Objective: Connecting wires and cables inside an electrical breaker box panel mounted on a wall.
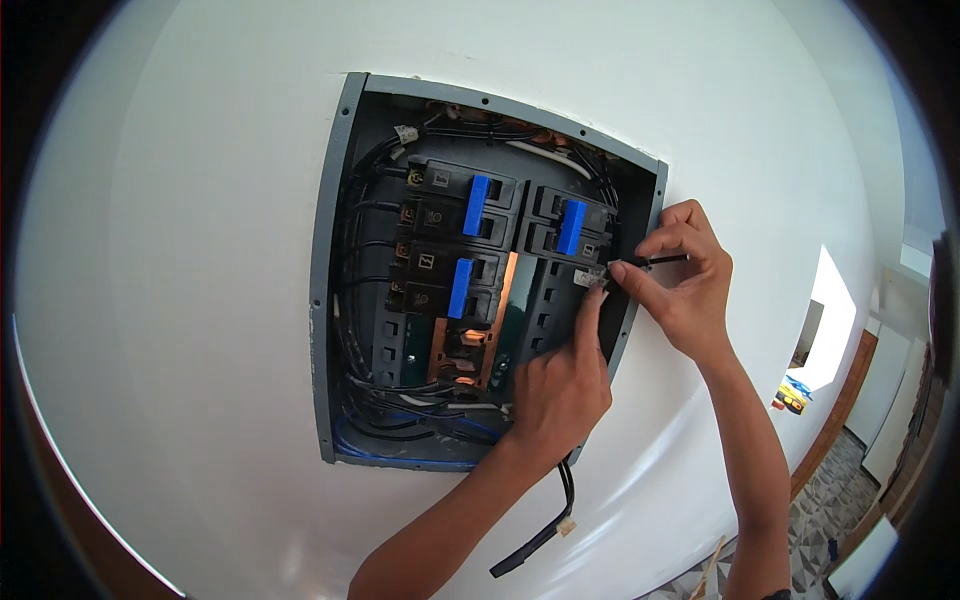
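My right hand is at the right edge of a grey electrical panel box, thumb and forefinger closed on a black wire. The wire's end sticks out to the right between the fingers. My left hand is just below, inside the box's lower right. Its forefinger reaches up to a small white tag, and the other fingers curl in; its thumb is hidden. Above the tag sits a black circuit breaker with a blue handle tie. Whether the left fingertips pinch anything is hidden.
More black breakers with blue ties fill the left column. A copper busbar shows below them. Bundled black wires line the box's left side. Loose black cables hang beneath the box along the white wall.
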